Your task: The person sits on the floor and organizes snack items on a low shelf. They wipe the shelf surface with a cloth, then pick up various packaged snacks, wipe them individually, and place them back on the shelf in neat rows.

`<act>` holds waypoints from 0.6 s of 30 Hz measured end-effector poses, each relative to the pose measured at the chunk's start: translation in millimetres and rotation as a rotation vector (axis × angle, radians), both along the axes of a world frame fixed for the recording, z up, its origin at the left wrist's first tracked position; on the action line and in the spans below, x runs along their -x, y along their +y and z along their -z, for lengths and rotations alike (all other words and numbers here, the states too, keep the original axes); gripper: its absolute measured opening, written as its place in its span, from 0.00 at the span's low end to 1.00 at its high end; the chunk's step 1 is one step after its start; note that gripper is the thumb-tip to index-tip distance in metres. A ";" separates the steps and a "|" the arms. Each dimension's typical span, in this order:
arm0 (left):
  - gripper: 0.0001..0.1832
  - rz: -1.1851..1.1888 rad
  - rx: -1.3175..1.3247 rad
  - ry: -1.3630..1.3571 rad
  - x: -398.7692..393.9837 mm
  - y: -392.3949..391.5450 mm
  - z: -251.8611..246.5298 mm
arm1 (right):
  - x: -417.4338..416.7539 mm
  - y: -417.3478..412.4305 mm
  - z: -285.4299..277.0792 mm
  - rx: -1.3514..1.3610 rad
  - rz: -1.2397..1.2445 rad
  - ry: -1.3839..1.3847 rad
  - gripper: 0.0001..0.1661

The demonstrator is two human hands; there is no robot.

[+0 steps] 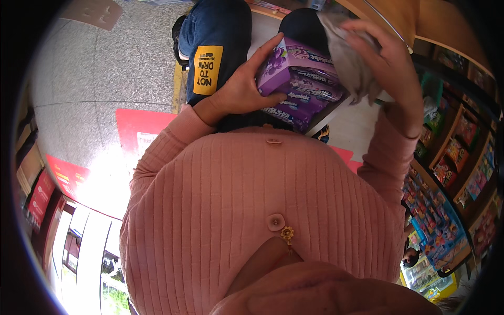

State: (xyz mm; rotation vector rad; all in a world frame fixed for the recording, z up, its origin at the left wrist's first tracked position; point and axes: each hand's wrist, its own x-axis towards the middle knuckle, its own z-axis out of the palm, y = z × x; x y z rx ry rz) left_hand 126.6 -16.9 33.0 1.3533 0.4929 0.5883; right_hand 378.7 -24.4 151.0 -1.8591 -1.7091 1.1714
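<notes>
My left hand point(246, 84) grips a purple Alpenliebe candy box point(309, 57) by its left end, with the thumb over the front. Shiny purple candy packs point(303, 96) fill the box's open side, which faces me. The box is tilted and rests at my lap, over the dark trousers. In my right hand point(380, 51) is a crumpled light grey cloth point(346, 59), its lower end hanging by the box's right end. Slight blur covers the right fingers and the cloth. Whether the cloth touches the box I cannot tell.
Snack shelves point(453, 149) with bright packets stand close on my right. A wooden counter edge point(393, 15) lies ahead right. On the left is a speckled tile floor point(134, 59) with a red mat point(134, 122). Bright doorway light enters behind left.
</notes>
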 end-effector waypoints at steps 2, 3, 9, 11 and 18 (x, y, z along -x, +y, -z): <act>0.53 0.013 -0.023 0.029 0.5 3.3 5.0 | 28.9 8.8 7.8 -0.131 -0.092 0.031 0.14; 0.53 -0.033 -0.038 0.085 6.4 -0.9 10.6 | 43.4 16.9 26.9 -0.321 -0.331 -0.024 0.14; 0.54 -0.002 0.095 0.055 6.4 -2.4 3.9 | 10.7 9.4 52.6 -0.448 -0.562 -0.124 0.14; 0.54 0.052 0.139 0.013 6.3 -1.7 -3.1 | -8.2 3.3 51.3 -0.220 -0.463 -0.031 0.14; 0.48 0.247 0.315 -0.067 14.9 4.2 -1.2 | -4.8 7.2 -7.1 -0.020 -0.045 -0.086 0.12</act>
